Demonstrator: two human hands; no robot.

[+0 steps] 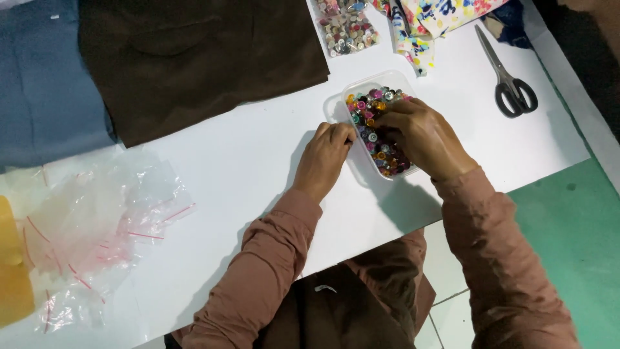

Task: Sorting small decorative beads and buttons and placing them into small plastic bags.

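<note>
A clear plastic tray (354,88) full of many small coloured buttons (376,103) lies on the white table (245,155). My right hand (426,137) rests inside the tray with its fingers bent down among the buttons; whether it pinches one is hidden. My left hand (325,158) presses against the tray's left rim, fingers curled at the edge. Both arms wear brown-pink sleeves.
Black-handled scissors (510,77) lie at the right. A bag of pale buttons (345,26) and floral cloth (429,19) sit at the back. Brown cloth (200,58) and blue cloth (45,84) cover the back left. Small clear zip bags (97,226) pile at the left.
</note>
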